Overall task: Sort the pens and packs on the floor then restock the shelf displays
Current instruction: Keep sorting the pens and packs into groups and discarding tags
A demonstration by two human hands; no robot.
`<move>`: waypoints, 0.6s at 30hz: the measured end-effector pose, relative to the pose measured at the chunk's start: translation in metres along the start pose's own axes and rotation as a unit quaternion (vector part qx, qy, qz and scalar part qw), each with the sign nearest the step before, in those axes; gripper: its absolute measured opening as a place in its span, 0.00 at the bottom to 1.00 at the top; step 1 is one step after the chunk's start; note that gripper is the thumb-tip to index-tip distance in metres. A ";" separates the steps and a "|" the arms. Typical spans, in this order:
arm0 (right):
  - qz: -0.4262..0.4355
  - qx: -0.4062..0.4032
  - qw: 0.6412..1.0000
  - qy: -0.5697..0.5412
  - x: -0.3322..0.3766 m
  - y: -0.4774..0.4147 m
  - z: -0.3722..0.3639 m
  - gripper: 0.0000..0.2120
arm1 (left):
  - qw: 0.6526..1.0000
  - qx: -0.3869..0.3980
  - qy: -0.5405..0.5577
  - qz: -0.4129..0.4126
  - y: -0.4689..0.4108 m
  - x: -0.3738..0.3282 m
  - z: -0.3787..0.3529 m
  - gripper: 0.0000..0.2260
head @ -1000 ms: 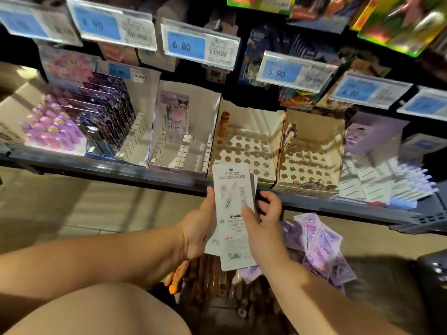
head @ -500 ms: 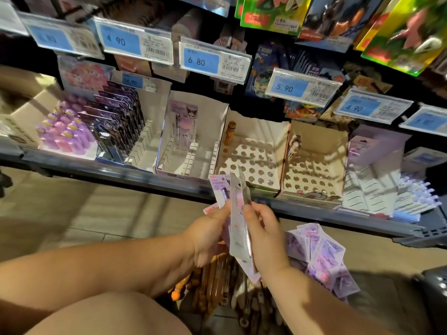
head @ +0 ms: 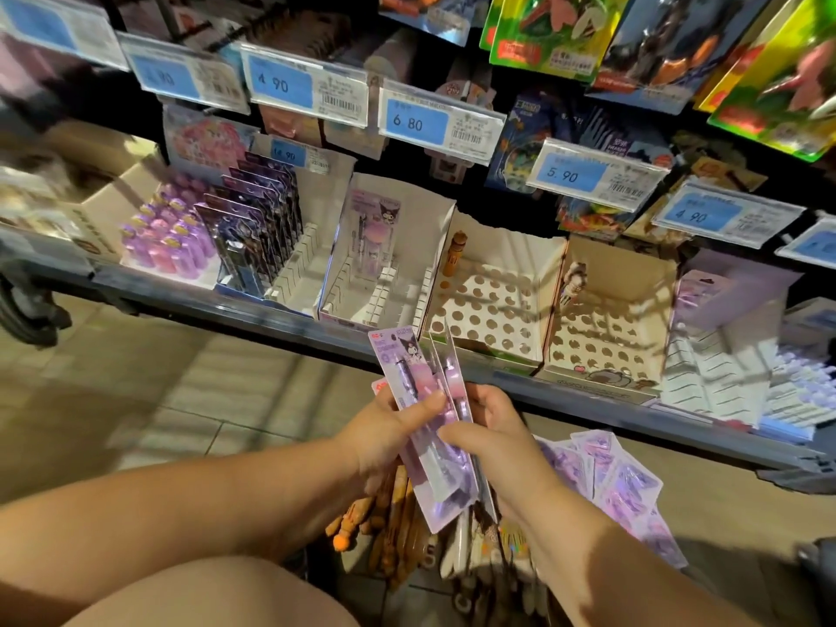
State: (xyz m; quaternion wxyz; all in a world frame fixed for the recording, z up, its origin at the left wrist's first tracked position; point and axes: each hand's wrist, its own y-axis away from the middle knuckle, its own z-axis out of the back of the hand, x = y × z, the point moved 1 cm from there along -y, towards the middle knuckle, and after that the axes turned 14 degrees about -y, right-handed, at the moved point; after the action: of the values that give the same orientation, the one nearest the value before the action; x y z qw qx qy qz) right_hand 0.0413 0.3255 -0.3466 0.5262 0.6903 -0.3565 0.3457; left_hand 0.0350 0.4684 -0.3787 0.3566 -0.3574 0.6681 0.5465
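shelf (head: 226, 305) ahead: l hand (head: 384, 438), r hand (head: 493, 438) grip packs (head: 441, 491)

The pen packs (head: 402, 359) are lilac fading to pink, with a black-and-white cartoon figure, and the heap of packs (head: 629, 486) on the beige tiled floor (head: 135, 400) is the same lilac. The loose pens (head: 362, 522) are orange-brown. The price tags (head: 418, 122) are blue and white, and the display boxes (head: 488, 305) are white, dotted with round tan holes.

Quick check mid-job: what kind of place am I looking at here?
Most likely a shop's stationery and toy aisle: blue price tags clipped along the shelf edges, cardboard display boxes for pens, and hanging toy packs above.
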 end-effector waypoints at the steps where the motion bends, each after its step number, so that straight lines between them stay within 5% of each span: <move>1: -0.004 0.002 1.000 -0.013 0.000 0.001 0.000 0.22 | 1.000 0.004 -0.001 0.000 0.001 0.001 0.001 0.22; 6: -0.014 0.015 0.999 -0.027 0.005 0.003 0.003 0.24 | 1.000 -0.017 -0.015 0.014 0.007 0.003 0.013 0.13; 18: -0.134 0.045 0.988 -0.067 -0.006 -0.019 -0.014 0.11 | 0.995 -0.053 -0.074 0.029 0.012 0.012 0.074 0.08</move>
State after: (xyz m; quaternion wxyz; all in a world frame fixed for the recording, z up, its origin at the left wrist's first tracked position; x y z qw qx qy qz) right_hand 0.0532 0.3436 -0.3578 0.5106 0.7767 -0.2795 0.2406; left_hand 0.0246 0.5422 -0.3943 0.3702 -0.3150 0.6198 0.6161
